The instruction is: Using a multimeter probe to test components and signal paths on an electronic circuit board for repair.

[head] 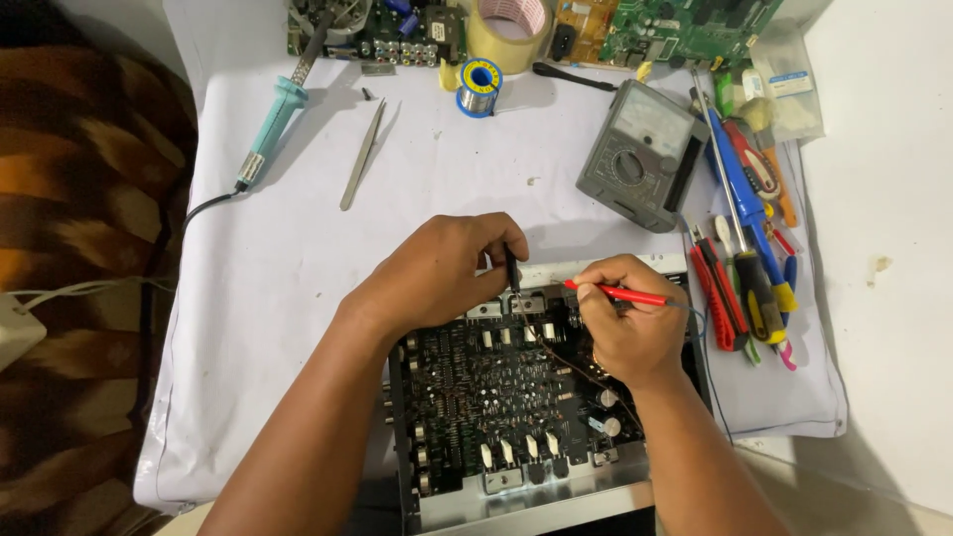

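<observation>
An opened amplifier chassis [516, 496] is seen nearest the camera, its dark circuit board [496, 387] exposed and crowded with small components. At the board's far edge, a black probe [511, 268] is pinched between the closed fingers of the left hand [437, 273], its tip set down on the board. Just beside it, a red probe [617, 294] is gripped pen-like by the closed right hand [630, 328]; its tip appears to touch the board, though the contact point is hidden. To the right, screwdrivers and pliers [745, 288] are laid on the white cloth [278, 278]. Farther off, a grey analogue multimeter [640, 154], tweezers [363, 154], a teal soldering iron [273, 124], a solder spool [479, 86] and a tape roll [511, 28] are found.
</observation>
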